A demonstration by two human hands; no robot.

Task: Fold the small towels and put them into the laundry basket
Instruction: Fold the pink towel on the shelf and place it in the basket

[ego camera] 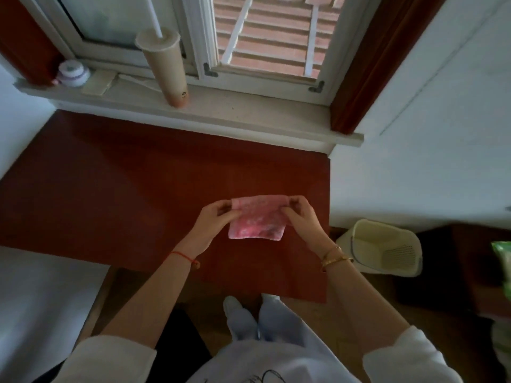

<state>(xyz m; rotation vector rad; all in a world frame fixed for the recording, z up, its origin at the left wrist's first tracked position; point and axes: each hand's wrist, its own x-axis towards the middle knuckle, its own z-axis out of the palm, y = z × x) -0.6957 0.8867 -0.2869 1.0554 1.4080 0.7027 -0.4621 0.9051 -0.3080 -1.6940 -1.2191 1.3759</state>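
Observation:
A small pink towel hangs folded just above the dark red table. Its lower edge is close to the tabletop. My left hand pinches the towel's upper left corner. My right hand pinches the upper right corner. The cream laundry basket stands on the floor to the right of the table, below my right wrist. I see no towel inside it, only a mesh patch on its inner wall.
A tall paper cup with a straw stands on the window sill behind the table, beside a small round jar. A white wall runs on the right. A green package shows at the right edge. White bedding lies lower left.

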